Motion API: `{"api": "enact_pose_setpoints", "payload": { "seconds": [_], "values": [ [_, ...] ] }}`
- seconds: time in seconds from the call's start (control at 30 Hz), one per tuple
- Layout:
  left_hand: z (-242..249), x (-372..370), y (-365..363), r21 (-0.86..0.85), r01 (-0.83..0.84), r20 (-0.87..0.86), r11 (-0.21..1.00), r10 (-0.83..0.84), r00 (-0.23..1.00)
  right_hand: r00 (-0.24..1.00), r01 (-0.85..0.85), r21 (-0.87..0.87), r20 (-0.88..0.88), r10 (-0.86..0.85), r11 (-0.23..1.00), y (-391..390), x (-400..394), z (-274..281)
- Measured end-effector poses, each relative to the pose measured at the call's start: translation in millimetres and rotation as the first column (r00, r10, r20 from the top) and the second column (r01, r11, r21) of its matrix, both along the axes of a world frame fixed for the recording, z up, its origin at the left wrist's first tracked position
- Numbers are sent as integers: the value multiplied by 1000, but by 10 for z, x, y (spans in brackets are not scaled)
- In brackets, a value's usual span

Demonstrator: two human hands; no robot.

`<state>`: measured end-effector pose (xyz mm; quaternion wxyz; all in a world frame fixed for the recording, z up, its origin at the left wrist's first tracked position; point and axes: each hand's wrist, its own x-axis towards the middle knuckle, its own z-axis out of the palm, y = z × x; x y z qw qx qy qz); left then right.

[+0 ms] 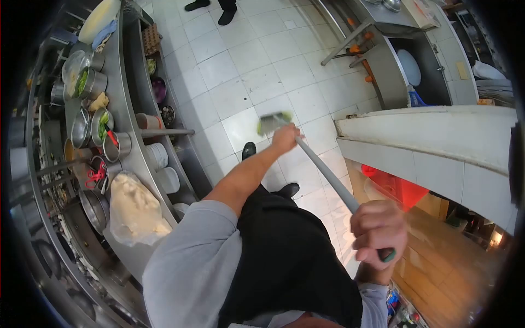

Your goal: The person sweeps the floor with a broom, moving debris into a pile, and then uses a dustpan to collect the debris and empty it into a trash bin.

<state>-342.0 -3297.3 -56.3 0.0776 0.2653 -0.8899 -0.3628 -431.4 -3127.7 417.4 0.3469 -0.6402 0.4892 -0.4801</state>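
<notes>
A broom with a grey handle [330,174] runs slantwise in front of me. Its head [269,124], with yellow-green bristles, is smeared by motion and is down by the white tiled floor [240,76]. My left hand [286,139] is closed round the lower part of the handle, not far above the head. Up at the top end, my right hand [378,232] grips the handle, and its dark green tip pokes out below the fingers. My black shoes show on the tiles just behind the broom head.
On the left a steel counter [131,109] carries pots, bowls and a plastic bag of pale food [134,210]; plates [157,157] sit on its lower shelf. On the right are a white ledge [426,123] and a red container [396,186]. Another person's feet [227,16] stand at the far end.
</notes>
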Motion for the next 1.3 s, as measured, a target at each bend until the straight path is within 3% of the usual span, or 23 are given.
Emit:
{"api": "enact_pose_setpoints", "payload": {
  "seconds": [0.1, 0.2, 0.27, 0.3, 0.37, 0.43, 0.47, 0.5, 0.57, 0.67, 0.7, 0.77, 0.8, 0.83, 0.87, 0.9, 0.97, 1.03, 1.07, 1.13, 1.23, 1.3],
  "values": [
    [5, -78, -894, 9, -113, -22, 994, 113, 993, 993, 80, 28, -94, -77, 996, -371, 122, -189],
    [70, -210, -1321, 55, -162, -95, 985, 167, 981, 968, 234, 18, -99, -231, 972, -465, 185, -262],
    [228, -301, -1161, 128, -223, -222, 966, 247, 943, 859, 512, 56, -10, -512, 857, -289, 253, -56],
    [352, -359, -975, 169, -245, -285, 955, 286, 915, 836, 549, 13, -13, -549, 836, -45, 193, 12],
    [688, -444, -515, 90, -144, -327, 985, 166, 930, 753, 654, -83, -14, -657, 752, 386, 193, 258],
    [1119, -473, -62, 262, 130, -124, 956, -100, 987, 638, 763, -122, -14, -770, 635, 660, 375, 705],
    [1200, -469, 221, 301, 301, -88, 905, -288, 953, 538, 840, -136, 73, -840, 526, 656, 532, 878],
    [1257, -485, 478, 341, 461, -60, 819, -471, 880, 690, 720, -130, 20, -724, 682, 645, 559, 1037],
    [1193, -585, 888, 394, 775, -52, 495, -829, 556, 907, 408, -78, -74, -414, 909, 662, 441, 1252],
    [700, -759, 1214, 350, 781, -202, 517, -772, 602, 594, 804, 27, 4, -805, 593, 428, 554, 812],
    [472, -833, 1189, 356, 702, -151, 617, -703, 695, 467, 880, 98, 11, -884, 465, 238, 561, 743],
    [-77, -1053, 849, 299, 640, -62, 708, -654, 754, 459, 878, 63, 172, -871, 475, 251, 404, 273],
    [-51, -1130, 507, 277, 597, -12, 753, -619, 785, 424, 889, 74, 242, -872, 453, 318, 351, 25],
    [-293, -1202, 217, 235, 548, -22, 803, -559, 829, 428, 887, 49, 285, -857, 459, 347, 282, -202],
    [-716, -1274, -96, 151, 541, -159, 828, -520, 839, 391, 902, 56, 314, -865, 428, 408, 257, -496],
    [-525, -1369, -487, 158, 547, -30, 822, -550, 835, 422, 888, -6, 405, -811, 459, 350, 176, -716],
    [-591, -1407, -1065, -34, 540, -78, 841, -541, 838, 366, 893, 73, 454, -812, 444, 368, 147, -1127],
    [-399, -1483, -1240, -137, 608, 106, 782, -598, 794, 376, 874, 119, 448, -811, 472, 657, 124, -1231],
    [-309, -1491, -1172, -177, 638, 74, 750, -636, 768, 348, 885, 112, 485, -802, 452, 876, 119, -1189],
    [-10, -1440, -697, -162, 666, -29, 728, -679, 734, 281, 915, 94, 548, -788, 392, 1393, 206, -979],
    [576, -1153, 316, -23, 663, -180, 748, -656, 733, 368, 905, -13, 527, -766, 426, 2234, 400, -329],
    [751, -941, 1055, 46, 732, -150, 680, -720, 678, 415, 900, -105, 499, -761, 422, 2794, 590, 83]
  ]
}}
